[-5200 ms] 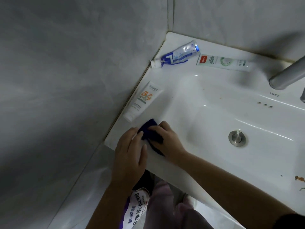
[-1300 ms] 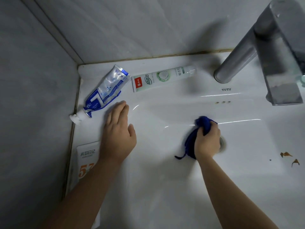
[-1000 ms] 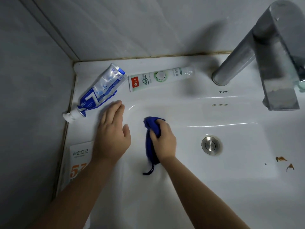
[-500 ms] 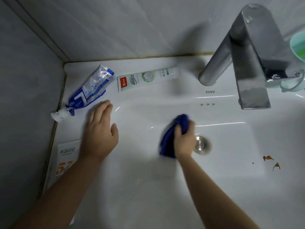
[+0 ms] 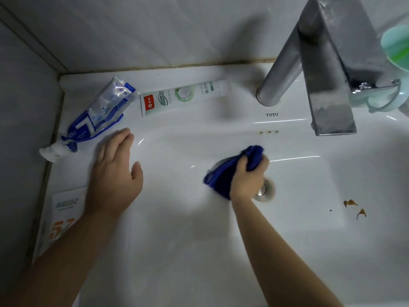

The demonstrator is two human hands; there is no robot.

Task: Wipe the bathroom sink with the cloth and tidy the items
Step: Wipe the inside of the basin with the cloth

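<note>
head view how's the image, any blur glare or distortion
Head view: the right hand and blue cloth are slightly motion-smeared; thin glare streaks line the sink basin edge; the faucet looms oversized and tilted from wide-angle distortion and casts a soft shadow on the wall; the corners are dim.

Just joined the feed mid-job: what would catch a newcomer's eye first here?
The blue cloth bunched in the right hand, down in the sink beside the drain. Then the brown bits on the sink's right side, and the left hand flat on its left ledge near the blue toothpaste tube.
</note>
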